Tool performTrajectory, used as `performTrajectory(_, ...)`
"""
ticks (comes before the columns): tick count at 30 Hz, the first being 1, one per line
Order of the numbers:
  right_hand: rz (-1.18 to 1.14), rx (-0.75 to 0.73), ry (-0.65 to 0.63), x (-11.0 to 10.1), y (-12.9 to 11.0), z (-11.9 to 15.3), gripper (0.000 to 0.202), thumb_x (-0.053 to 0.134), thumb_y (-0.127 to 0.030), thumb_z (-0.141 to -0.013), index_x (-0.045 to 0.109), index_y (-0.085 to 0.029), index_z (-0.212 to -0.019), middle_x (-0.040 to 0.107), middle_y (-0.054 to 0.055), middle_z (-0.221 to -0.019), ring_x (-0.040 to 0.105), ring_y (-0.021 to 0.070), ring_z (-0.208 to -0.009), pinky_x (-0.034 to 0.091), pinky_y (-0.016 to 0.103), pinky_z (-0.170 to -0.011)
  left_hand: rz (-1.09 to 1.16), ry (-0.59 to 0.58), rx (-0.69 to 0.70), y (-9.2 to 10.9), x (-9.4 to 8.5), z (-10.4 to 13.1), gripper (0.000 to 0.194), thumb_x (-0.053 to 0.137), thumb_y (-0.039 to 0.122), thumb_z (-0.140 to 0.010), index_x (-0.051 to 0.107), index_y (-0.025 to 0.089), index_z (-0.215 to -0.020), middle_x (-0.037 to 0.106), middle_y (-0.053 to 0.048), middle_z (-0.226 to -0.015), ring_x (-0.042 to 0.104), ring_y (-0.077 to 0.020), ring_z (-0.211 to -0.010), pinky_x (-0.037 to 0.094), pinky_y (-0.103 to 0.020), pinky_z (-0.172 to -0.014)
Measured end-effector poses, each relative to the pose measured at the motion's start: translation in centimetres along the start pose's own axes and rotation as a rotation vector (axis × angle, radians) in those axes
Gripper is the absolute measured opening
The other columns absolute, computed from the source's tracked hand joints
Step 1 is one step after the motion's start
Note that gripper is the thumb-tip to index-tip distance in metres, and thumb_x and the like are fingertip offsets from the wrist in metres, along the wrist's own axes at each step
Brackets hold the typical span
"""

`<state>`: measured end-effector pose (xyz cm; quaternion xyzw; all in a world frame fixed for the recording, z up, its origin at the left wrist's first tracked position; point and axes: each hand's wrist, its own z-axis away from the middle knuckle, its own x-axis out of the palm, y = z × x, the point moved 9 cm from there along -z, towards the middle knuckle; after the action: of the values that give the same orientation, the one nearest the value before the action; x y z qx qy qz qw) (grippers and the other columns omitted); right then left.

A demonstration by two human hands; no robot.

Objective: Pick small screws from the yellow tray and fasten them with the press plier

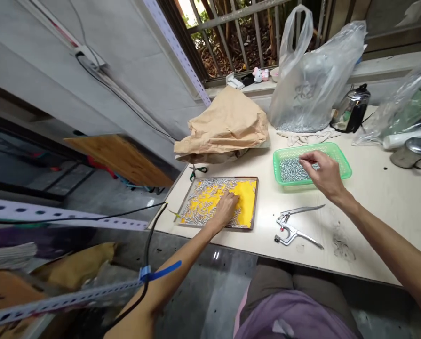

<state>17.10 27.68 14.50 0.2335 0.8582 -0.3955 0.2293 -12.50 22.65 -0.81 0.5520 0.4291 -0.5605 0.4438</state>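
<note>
My left hand (226, 208) is down in a shallow tray (255, 202) with a yellow bottom, its fingers curled together at the small metal pins (199, 207) scattered there. Whatever those fingertips hold is hidden. Over a green plastic basket (343, 162) hangs my right hand (323, 173), thumb and fingers pinched together. Anything in that pinch is too small to make out. Many small silvery metal parts (291, 170) lie in the basket's left side. Hand pliers (289, 230) with spread handles rest on the table in front of the basket.
Behind the tray lies a crumpled brown paper bag (227, 125), with green-handled scissors (198, 172) beside it. A clear plastic bag (312, 80), an electric kettle (353, 108) and a metal cup (413, 151) stand along the back and right. A dark cable (149, 240) hangs near my left arm.
</note>
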Motion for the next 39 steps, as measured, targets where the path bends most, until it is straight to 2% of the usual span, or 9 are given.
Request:
performTrajectory(4,0.106,0.036,-0.134,0.4,2.5,1.5,0.029,0.052,-0.032,-0.093,0.064,-0.016,-0.114,0.069,0.012,-0.105,0.064,0.0238,-0.09,0.051,0.044,-0.082,0.074,0.056,-0.018,-0.6,0.0,0.1,0.028,0.044,0.008,-0.087,0.07,0.015,-0.082,0.065,-0.011,-0.085,0.056,-0.0243,-0.09,0.048,-0.037,-0.081)
performTrajectory(10,0.078,0.01,-0.51,2.7,-1.0,12.2,0.027,0.043,-0.028,-0.098,0.066,-0.018,-0.104,0.067,0.007,-0.091,0.064,0.0176,-0.082,0.051,0.03,-0.072,0.11,0.112,-0.115,-0.5,-2.3,0.2,0.02,0.054,0.016,-0.085,0.072,0.014,-0.076,0.067,-0.012,-0.084,0.058,-0.0266,-0.091,0.049,-0.04,-0.083)
performTrajectory(13,0.22,0.006,-0.691,4.3,-1.7,16.8,0.02,0.049,-0.025,-0.095,0.066,-0.018,-0.102,0.064,0.007,-0.092,0.062,0.0178,-0.081,0.047,0.028,-0.069,0.292,0.132,-0.152,1.9,-4.0,0.9,0.017,0.057,0.019,-0.085,0.074,0.016,-0.082,0.071,-0.011,-0.086,0.061,-0.0244,-0.09,0.05,-0.037,-0.082)
performTrajectory(15,0.312,0.033,-0.754,5.0,-1.2,18.4,0.016,0.052,-0.022,-0.093,0.065,-0.017,-0.101,0.063,0.007,-0.09,0.061,0.0184,-0.081,0.044,0.028,-0.067,0.511,0.059,-0.182,4.7,-3.9,1.6,0.016,0.06,0.022,-0.084,0.075,0.018,-0.085,0.073,-0.007,-0.086,0.064,-0.0194,-0.081,0.051,-0.031,-0.076)
performTrajectory(18,0.375,0.067,-0.797,5.5,-0.6,19.3,0.015,0.05,-0.018,-0.093,0.065,-0.016,-0.096,0.062,0.007,-0.088,0.059,0.0174,-0.079,0.039,0.027,-0.063,0.777,-0.141,-0.224,9.6,-2.2,2.7,0.015,0.063,0.026,-0.082,0.076,0.017,-0.086,0.075,-0.004,-0.082,0.064,-0.0148,-0.069,0.049,-0.024,-0.064)
performTrajectory(21,0.401,0.057,-0.808,5.6,-0.6,19.5,0.016,0.048,-0.017,-0.095,0.064,-0.016,-0.093,0.061,0.007,-0.086,0.057,0.0169,-0.076,0.035,0.028,-0.061,0.807,-0.288,-0.242,12.8,-0.3,3.2,0.013,0.067,0.025,-0.08,0.075,0.015,-0.079,0.073,-0.003,-0.074,0.064,-0.0139,-0.064,0.046,-0.022,-0.06)
performTrajectory(25,0.416,0.044,-0.786,5.4,-0.7,19.6,0.017,0.046,-0.016,-0.095,0.063,-0.018,-0.094,0.061,0.006,-0.086,0.055,0.0168,-0.076,0.03,0.028,-0.06,0.611,-0.275,-0.206,13.3,0.7,3.0,0.008,0.066,0.018,-0.08,0.073,0.016,-0.076,0.074,-0.004,-0.08,0.066,-0.0159,-0.074,0.047,-0.024,-0.067)
performTrajectory(33,0.381,0.049,-0.762,5.1,-0.8,19.6,0.019,0.043,-0.017,-0.096,0.062,-0.018,-0.094,0.061,0.007,-0.086,0.052,0.0158,-0.072,0.029,0.028,-0.059,0.352,-0.198,0.032,14.3,0.8,3.9,0.012,0.062,0.012,-0.085,0.071,0.017,-0.09,0.068,-0.006,-0.087,0.063,-0.0182,-0.086,0.049,-0.028,-0.078)
performTrajectory(39,0.415,0.077,-0.792,5.3,-0.6,19.9,0.023,0.042,-0.009,-0.093,0.063,-0.017,-0.097,0.062,0.008,-0.089,0.054,0.0183,-0.076,0.03,0.03,-0.06,0.442,-0.253,-0.029,14.3,0.7,3.6,0.011,0.061,0.013,-0.085,0.071,0.016,-0.081,0.067,-0.006,-0.082,0.062,-0.0174,-0.085,0.049,-0.027,-0.077)
